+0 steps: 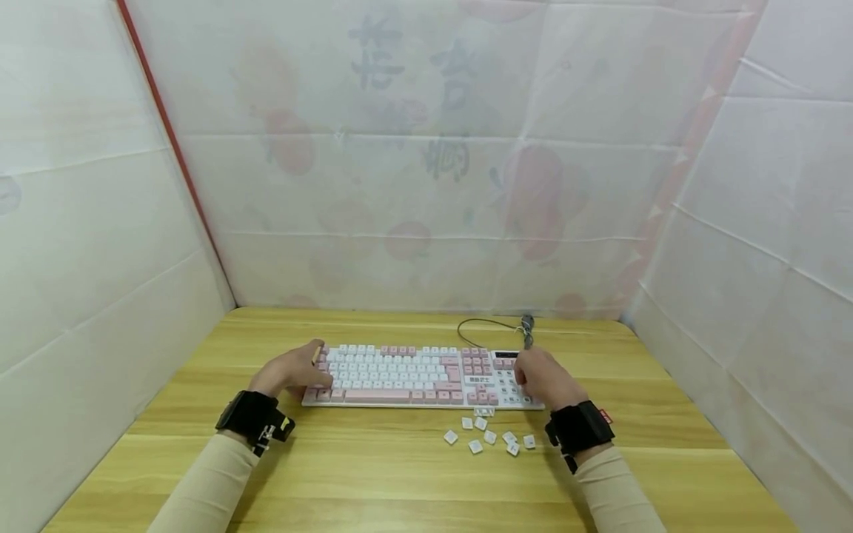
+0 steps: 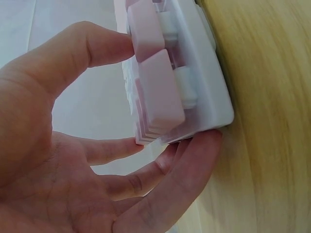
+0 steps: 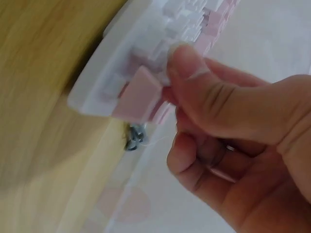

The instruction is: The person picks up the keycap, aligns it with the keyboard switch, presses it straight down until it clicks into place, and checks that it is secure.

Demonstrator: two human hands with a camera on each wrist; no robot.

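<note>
A white keyboard with pink and white keys lies on the table. My left hand grips its left end; in the left wrist view the thumb presses on a pink key and the fingers reach the keyboard's edge. Over the number pad, my right hand has its thumb and forefinger pinched together. A pale sliver, apparently a keycap, shows at the pinch; most of it is hidden. Beside it in that view stands a large pink key. Several number-pad places look bare of caps.
Several loose white keycaps are scattered in front of the keyboard's right part. A clear plastic piece touches the front edge there. Behind the keyboard lies a bundled dark cable. Pale sheeting walls the wooden table at the back and sides.
</note>
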